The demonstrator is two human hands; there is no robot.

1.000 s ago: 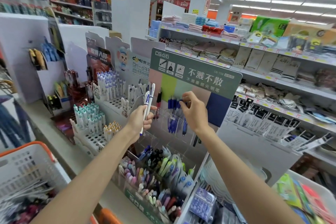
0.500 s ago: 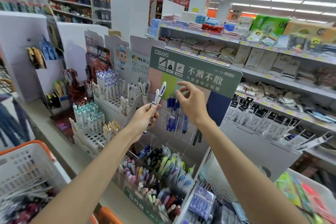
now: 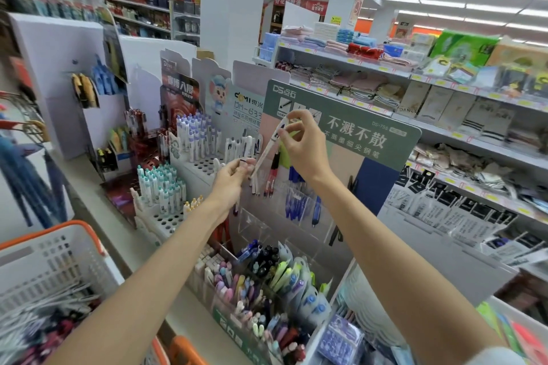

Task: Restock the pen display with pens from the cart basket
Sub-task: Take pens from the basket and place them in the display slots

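Note:
The pen display [image 3: 341,115] is a green-headed card stand with clear pockets holding red pens [image 3: 271,178] and blue pens [image 3: 296,201]. My right hand [image 3: 302,145] pinches the upper end of a white pen [image 3: 269,148] in front of the stand's left pockets. My left hand [image 3: 234,178] holds the lower part of white pens just left of it; how many I cannot tell. The white cart basket [image 3: 50,258] with an orange rim sits at lower left, with loose pens [image 3: 47,305] inside.
White peg trays [image 3: 166,187] with capped pens stand left of the display. A clear bin [image 3: 267,299] of mixed coloured pens sits below it. Shelves [image 3: 444,133] of towels, socks and packets run along the right. A white pillar [image 3: 234,3] rises behind.
My right hand left the blue pens and took the top of a white pen from my left hand's bunch. Both hands rose slightly in front of the display.

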